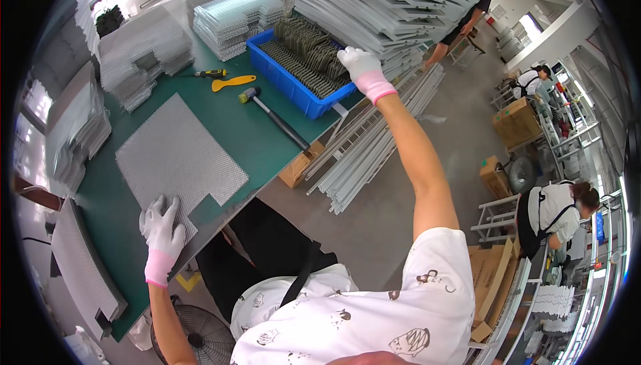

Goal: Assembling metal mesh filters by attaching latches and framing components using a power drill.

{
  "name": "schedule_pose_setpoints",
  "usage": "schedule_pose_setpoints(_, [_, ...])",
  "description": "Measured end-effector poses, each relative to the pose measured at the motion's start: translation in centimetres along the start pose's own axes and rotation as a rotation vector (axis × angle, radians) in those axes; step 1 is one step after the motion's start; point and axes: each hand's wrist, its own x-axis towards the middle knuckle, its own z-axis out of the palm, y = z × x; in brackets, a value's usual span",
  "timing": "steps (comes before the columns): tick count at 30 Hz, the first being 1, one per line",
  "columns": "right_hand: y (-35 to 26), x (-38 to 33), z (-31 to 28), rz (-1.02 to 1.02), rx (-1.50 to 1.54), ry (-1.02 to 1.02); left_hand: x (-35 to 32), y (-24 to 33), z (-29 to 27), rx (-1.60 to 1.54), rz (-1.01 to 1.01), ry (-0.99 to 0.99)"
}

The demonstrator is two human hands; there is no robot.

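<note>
A flat grey mesh sheet (pixel 177 155) with a notched corner lies on the green-topped table. My left hand (pixel 162 231), in a white glove with a pink cuff, rests on its near edge with the fingers spread. At the far right, my right hand (pixel 364 71), gloved the same way, reaches to the corner of a blue bin (pixel 284 83). Rows of thin dark metal pieces (pixel 300 61) stand packed in that bin. The right fingers are bent together against the end of the rows; whatever they pinch is hidden.
Between sheet and bin lie a hammer (pixel 277 118), a yellow scraper (pixel 234 83) and a screwdriver (pixel 211 73). Mesh stacks (pixel 143 51) line the table's far and left sides. Long metal strips (pixel 374 145) and tall panel piles (pixel 387 5) stand beyond; other people work at right.
</note>
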Motion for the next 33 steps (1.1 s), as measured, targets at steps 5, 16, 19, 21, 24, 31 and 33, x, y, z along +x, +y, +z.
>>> schedule_pose_setpoints(5, [-1.6, 0.1, -4.1, 0.065, 0.099, 0.043, -1.4, 0.9, 1.1, 0.076, -0.012, 0.047])
schedule_pose_setpoints(16, [-24.0, -13.8, -14.1, 0.833, 2.346, -0.602, -1.5, 6.1, 3.0, -0.135, 0.002, 0.211])
schedule_pose_setpoints(19, [-28.2, -16.5, -13.3, 0.922, 2.302, -0.717, -2.9, 4.7, 4.5, -0.245, 0.082, 0.223])
schedule_pose_setpoints(21, [-30.1, -17.2, -13.2, 0.995, 2.349, -0.729, -3.1, 4.9, 4.4, -0.248, 0.124, 0.271])
schedule_pose_setpoints(24, [-31.3, -17.5, -12.9, 1.053, 2.366, -0.752, -3.9, 6.4, 3.5, -0.154, 0.143, 0.291])
schedule_pose_setpoints(31, [-32.2, -17.4, -12.9, 1.062, 2.38, -0.781, -5.0, 5.6, 6.4, 0.089, 0.2, 0.457])
schedule_pose_setpoints(33, [-32.3, -17.3, -12.8, 1.065, 2.391, -0.779, -4.9, 5.6, 6.4, 0.088, 0.23, 0.482])
